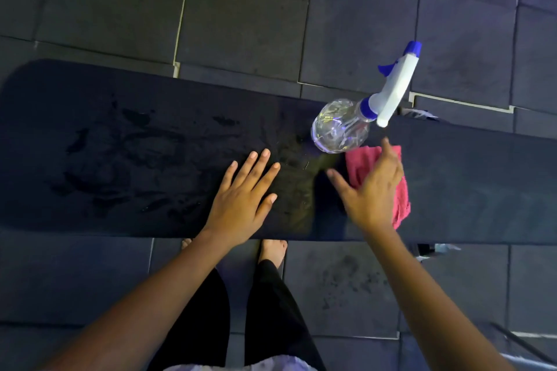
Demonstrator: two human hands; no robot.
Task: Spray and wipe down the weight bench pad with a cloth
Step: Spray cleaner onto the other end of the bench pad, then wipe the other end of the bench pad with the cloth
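Now reaching spread right hand [372, 190] for pink cloth [401, 199] beside standing spray bottle [340, 126], left hand [244, 193] flat, fingers [256, 163] splayed, steadying wet worktop [120, 144].

We see a long black padded bench [120, 144], wet-streaked at frame left, crossing the middle. A clear plastic spray bottle with blue-and-white trigger [340, 126] stands on it right of centre, beside a crumpled pink cloth [361, 163]. Our left hand [244, 199] lies flat with fingers spread on the pad; our right hand [373, 190] is splayed over the cloth.
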